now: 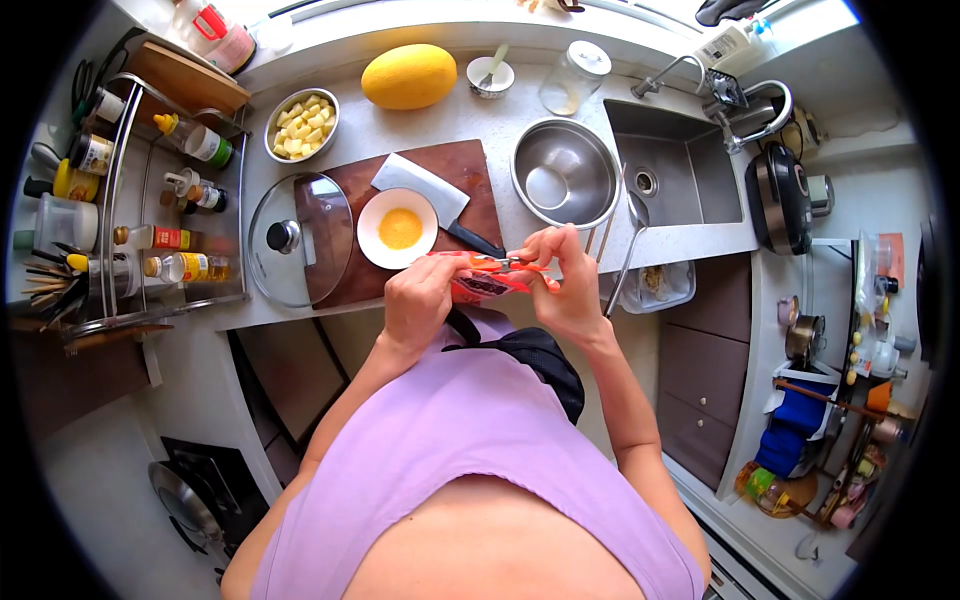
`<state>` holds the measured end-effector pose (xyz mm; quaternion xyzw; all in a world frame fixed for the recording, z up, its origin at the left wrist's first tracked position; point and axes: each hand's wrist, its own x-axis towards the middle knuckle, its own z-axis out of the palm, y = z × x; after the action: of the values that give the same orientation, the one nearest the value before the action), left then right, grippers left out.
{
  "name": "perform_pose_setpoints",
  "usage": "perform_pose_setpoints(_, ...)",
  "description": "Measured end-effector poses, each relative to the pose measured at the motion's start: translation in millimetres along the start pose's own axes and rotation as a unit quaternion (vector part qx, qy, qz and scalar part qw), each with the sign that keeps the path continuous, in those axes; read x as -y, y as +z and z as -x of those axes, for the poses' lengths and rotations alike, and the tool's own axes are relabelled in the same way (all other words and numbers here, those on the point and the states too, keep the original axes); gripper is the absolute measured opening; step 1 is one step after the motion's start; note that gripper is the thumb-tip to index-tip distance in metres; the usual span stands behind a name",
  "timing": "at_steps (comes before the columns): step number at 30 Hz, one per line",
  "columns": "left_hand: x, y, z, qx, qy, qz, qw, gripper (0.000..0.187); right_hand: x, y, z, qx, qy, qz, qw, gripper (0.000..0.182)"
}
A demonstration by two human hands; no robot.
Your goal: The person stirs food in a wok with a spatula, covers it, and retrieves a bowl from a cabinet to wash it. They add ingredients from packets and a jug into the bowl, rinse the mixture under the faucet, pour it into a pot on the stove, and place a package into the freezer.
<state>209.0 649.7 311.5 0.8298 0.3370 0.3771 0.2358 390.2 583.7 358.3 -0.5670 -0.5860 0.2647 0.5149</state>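
In front of my body, my left hand (419,303) is closed on the top edge of a red plastic packet (480,288) with dark print. My right hand (563,284) is closed around what look like scissors (508,264) with orange-red handles, their metal part at the packet's top edge. Fingers hide part of both. Just beyond my left hand stands a white bowl (368,228) with yellow, grainy-looking contents. It rests on a brown cutting board (468,165), beside a cleaver (425,188) whose black handle points toward my hands.
A glass lid (270,262) overlaps the board's left side. Behind are a bowl of pale cut chunks (302,127), a yellow melon (409,77), a small bowl (490,80) and a glass jar (573,80). A steel basin (566,172) stands by the sink (690,190); a bottle rack (175,210) is left.
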Motion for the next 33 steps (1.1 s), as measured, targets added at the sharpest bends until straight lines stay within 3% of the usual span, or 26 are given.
perform_pose_setpoints(12,-11.8,-0.2,6.3,0.018,-0.021,-0.030,0.999,0.020,10.6,-0.2,-12.0,0.156,-0.092,0.218,0.959,0.021)
perform_pose_setpoints(19,-26.1,-1.0,23.6,0.015,-0.055,-0.079,0.995,0.014,3.1,6.7,-10.6,0.212,-0.117,0.259,0.935,0.023)
perform_pose_setpoints(22,-27.4,-2.0,38.9,0.014,-0.087,-0.111,0.990,0.012,7.0,16.7,-7.5,0.285,-0.154,0.308,0.894,0.020)
perform_pose_setpoints(25,-31.9,-13.8,64.1,-0.017,-0.136,-0.104,0.985,0.008,16.0,33.6,0.0,0.319,-0.171,0.276,0.890,0.018)
perform_pose_setpoints(29,-26.0,-40.3,105.7,-0.059,-0.181,-0.109,0.976,0.006,24.8,63.2,20.8,0.377,-0.186,0.287,0.861,0.034)
perform_pose_setpoints(31,-24.4,-57.8,129.5,-0.088,-0.249,-0.053,0.963,0.007,37.3,76.0,25.6,0.334,-0.142,0.115,0.925,0.058)
perform_pose_setpoints(32,-22.4,-68.8,142.6,-0.102,-0.284,-0.033,0.953,0.007,36.3,76.5,28.2,0.360,-0.110,0.073,0.923,0.079)
perform_pose_setpoints(33,-19.7,-79.4,155.3,-0.115,-0.288,-0.038,0.950,0.007,32.6,80.2,35.9,0.334,-0.089,0.041,0.938,0.084)
